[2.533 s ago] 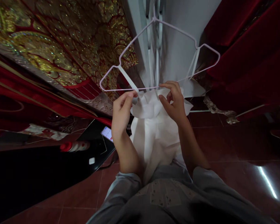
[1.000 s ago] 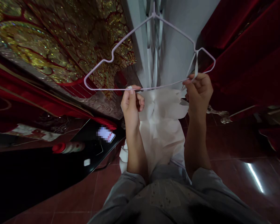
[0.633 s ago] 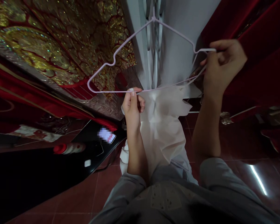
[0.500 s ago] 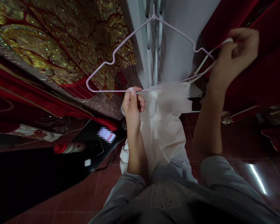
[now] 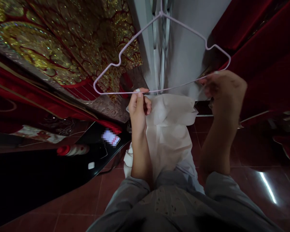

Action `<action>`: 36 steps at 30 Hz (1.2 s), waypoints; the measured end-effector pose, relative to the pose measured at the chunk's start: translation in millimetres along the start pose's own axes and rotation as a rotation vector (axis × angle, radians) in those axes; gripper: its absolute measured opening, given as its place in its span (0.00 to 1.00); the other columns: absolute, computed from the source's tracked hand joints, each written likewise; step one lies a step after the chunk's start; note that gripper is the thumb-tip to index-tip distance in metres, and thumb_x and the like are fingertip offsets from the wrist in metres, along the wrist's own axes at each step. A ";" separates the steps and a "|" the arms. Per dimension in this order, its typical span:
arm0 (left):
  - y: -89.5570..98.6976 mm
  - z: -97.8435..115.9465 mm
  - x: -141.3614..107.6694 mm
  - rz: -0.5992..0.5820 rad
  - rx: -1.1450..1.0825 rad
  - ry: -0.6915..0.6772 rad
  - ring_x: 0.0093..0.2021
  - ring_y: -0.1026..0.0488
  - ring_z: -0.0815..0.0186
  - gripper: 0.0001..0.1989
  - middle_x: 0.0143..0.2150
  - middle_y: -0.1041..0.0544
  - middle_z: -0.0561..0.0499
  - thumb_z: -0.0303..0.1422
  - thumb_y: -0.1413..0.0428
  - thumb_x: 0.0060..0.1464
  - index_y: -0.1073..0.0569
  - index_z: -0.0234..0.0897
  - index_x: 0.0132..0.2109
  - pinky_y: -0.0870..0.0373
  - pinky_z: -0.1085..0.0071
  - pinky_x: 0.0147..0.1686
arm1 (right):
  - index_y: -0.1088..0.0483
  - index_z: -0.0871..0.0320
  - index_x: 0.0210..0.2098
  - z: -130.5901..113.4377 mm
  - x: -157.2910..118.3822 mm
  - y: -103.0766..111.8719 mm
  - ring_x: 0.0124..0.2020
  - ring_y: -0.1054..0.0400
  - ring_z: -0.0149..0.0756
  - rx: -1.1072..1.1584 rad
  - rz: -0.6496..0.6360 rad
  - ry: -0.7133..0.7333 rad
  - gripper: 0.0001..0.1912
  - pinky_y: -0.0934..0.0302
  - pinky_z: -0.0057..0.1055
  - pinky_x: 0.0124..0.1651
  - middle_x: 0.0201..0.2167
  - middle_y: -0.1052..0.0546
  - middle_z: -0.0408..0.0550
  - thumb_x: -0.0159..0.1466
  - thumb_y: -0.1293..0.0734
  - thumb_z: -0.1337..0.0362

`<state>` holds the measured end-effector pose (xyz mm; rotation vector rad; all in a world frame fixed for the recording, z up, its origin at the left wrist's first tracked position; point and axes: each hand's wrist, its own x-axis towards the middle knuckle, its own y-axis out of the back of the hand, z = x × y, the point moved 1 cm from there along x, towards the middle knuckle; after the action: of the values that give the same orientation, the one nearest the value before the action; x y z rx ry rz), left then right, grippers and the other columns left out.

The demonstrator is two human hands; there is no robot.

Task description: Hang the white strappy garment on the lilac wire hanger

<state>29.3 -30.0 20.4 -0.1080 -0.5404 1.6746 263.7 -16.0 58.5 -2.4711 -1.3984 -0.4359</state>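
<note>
A pale pink clothes hanger hangs in front of me. My left hand pinches the left part of its bottom bar between thumb and fingers, with a small white band at the fingertip. Farther right on the same bar is my right hand, its fingers curled and blurred by motion. What those fingers hold is hidden. A white garment drapes down from just below the bar, between my forearms, toward my lap. How its upper edge meets the bar is hard to make out.
Gold-sequined red costumes hang at the left. Dark red cloth hangs at the right. On the black table lie a phone, a red-capped bottle and a small white case. Behind the hanger stand metal rails.
My right hand has come down and inward from the hanger's upper right to its bottom bar. The white straps stretched from it no longer show. My left hand has stayed nearly still.
</note>
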 end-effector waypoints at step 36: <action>37.4 77.4 74.7 0.144 0.189 -0.039 0.66 0.26 0.54 0.19 0.49 0.16 0.52 0.10 0.39 0.63 0.18 0.42 0.46 0.31 0.60 0.71 | 0.13 0.52 0.48 37.3 -2.7 -28.7 0.36 0.20 0.37 0.016 -0.198 0.351 0.14 0.23 0.43 0.49 0.35 0.14 0.46 0.63 0.20 0.64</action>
<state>-47.4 16.1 90.8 0.0246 -0.4083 1.8630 242.4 10.1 25.7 -2.1174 -1.4874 -0.8496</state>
